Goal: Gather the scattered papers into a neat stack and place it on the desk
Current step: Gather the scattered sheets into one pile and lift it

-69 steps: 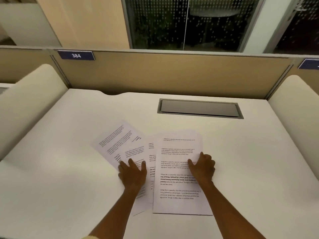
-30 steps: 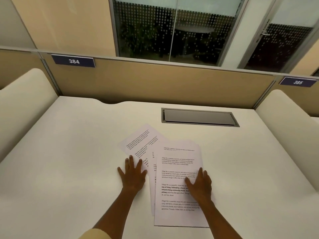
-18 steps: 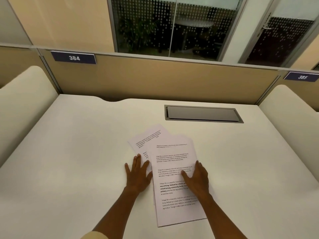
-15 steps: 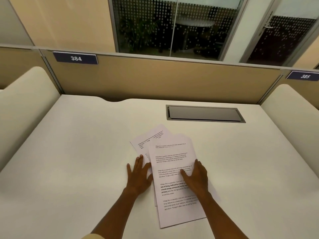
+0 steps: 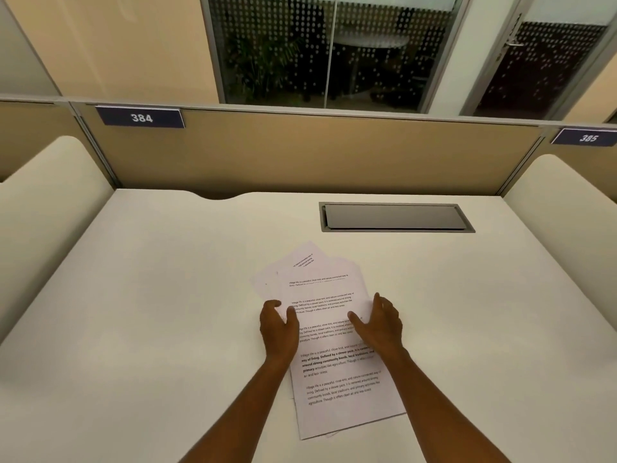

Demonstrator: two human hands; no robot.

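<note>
Since half a second ago both hands have lifted from lying flat and now stand on edge against the papers (image 5: 334,355). Left hand (image 5: 278,327) cups the pile's left edge, fingers curled, thumb on the top sheet. Right hand (image 5: 380,320) bears on the right edge, fingers together, thumb spread over the print. Pile lies on the desk (image 5: 150,312), nearer the person than the grey cable hatch (image 5: 395,217); sheets fan out at the hatch-side end.
</note>
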